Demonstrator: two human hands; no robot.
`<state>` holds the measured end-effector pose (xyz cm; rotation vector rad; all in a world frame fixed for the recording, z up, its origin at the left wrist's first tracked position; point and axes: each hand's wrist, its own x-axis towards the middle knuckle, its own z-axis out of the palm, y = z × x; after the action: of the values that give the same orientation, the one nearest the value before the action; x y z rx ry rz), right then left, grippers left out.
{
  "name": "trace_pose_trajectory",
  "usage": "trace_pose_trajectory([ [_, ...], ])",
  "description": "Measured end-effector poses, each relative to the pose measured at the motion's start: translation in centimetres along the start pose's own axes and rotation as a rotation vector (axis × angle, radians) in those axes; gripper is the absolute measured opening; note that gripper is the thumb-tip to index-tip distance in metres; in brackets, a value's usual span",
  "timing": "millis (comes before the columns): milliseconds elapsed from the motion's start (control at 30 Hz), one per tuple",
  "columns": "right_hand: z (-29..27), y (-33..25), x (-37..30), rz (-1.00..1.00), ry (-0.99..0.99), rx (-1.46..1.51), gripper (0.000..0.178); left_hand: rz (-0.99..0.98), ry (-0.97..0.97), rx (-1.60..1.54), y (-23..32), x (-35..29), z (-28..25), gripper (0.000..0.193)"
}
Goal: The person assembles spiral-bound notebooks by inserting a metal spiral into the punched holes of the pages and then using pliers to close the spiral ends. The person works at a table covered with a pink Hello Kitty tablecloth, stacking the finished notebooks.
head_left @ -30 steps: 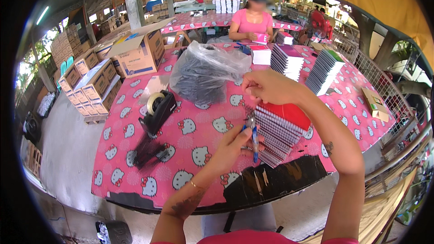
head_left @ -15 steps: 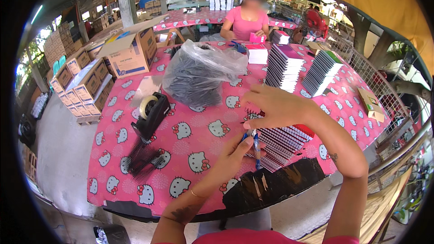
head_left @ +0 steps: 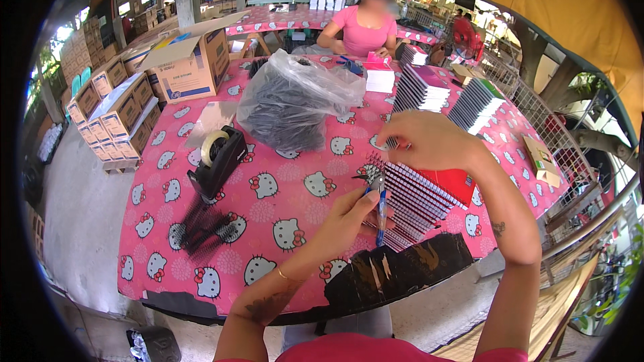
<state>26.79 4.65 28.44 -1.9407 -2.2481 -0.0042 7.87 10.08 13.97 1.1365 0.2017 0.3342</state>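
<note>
My left hand (head_left: 350, 213) is closed round blue-handled cutting pliers (head_left: 382, 218), whose jaws stand apart and point away from me. Just beyond and beside the pliers lies a stack of spiral-bound notebooks (head_left: 419, 204), fanned so their dark coils show in rows, with a red cover (head_left: 461, 184) on top. Over the far end of this stack hovers my right hand (head_left: 436, 139), its fingers curled down and pinched together. What sits between those fingertips is too small to make out. Black wire coil ends (head_left: 377, 159) stick up between the pliers and the right hand.
A clear plastic bag of black coils (head_left: 288, 107) stands mid-table, a tape dispenser (head_left: 221, 161) and loose black coils (head_left: 204, 228) to its left. Notebook stacks (head_left: 419, 90) rise farther back. Cardboard boxes (head_left: 191, 70) sit far left. A co-worker (head_left: 362, 30) sits opposite.
My right hand has lifted away from the pliers, slightly up and to the right. The pliers' jaws now show uncovered and parted. My view has shifted a little.
</note>
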Motion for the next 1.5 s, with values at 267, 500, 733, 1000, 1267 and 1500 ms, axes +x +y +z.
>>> trace_pose_trajectory([
  [267, 1.3, -0.2, 1.9, -0.097, 0.135, -0.168, 0.017, -0.004, -0.028, -0.005, 0.4, 1.0, 0.7, 0.047],
  [500, 1.6, -0.9, 2.0, 0.043, -0.035, 0.028, 0.017, 0.023, 0.009, 0.005, -0.1, 1.8, 0.6, 0.047],
  [733, 2.0, -0.8, 1.8, 0.08, 0.012, 0.014, 0.014, 0.064, 0.0, 0.124, -0.8, 2.1, 1.0, 0.047],
  [1000, 4.0, 0.6, 1.9, -0.106, 0.134, -0.075, 0.022, -0.006, 0.04, 0.01, -1.0, 1.4, 0.9, 0.045],
  [1267, 2.7, 0.4, 2.2, 0.061, -0.188, -0.043, 0.028, 0.013, 0.002, 0.18, -0.7, 1.9, 0.5, 0.04],
  [1500, 3.5, 0.7, 3.0, 0.011, -0.17, -0.021, 0.026, -0.011, 0.042, 0.062, -1.5, 0.9, 0.4, 0.04],
])
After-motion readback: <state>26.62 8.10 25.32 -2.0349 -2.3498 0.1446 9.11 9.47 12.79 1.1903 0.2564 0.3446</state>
